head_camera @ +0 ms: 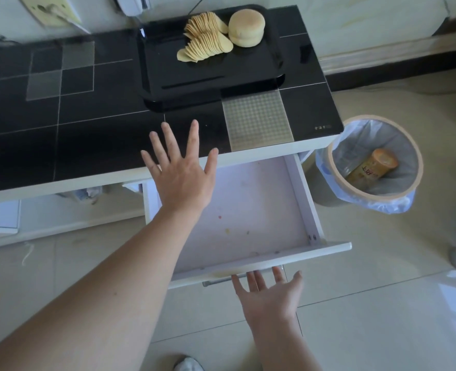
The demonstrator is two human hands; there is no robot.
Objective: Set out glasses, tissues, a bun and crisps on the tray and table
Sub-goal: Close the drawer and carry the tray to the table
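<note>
A black tray (pixel 210 76) sits at the back of the black glass table (pixel 87 135). On it lie rows of pale crisps (pixel 204 40) and, to their right, a round bun (pixel 246 28). My left hand (pixel 180 172) hovers with fingers spread over the table's front edge and holds nothing. My right hand (pixel 269 293) is flat with straight fingers at the metal handle (pixel 221 281) of the pulled-out white drawer (pixel 248 210). The drawer holds only a few crumbs. No glasses or tissues are in view.
A round bin (pixel 369 164) with a plastic liner stands on the floor right of the table, a crisp tube (pixel 371 167) inside it. Pale floor tiles (pixel 382 317) surround the drawer. A wall and cable lie behind the table.
</note>
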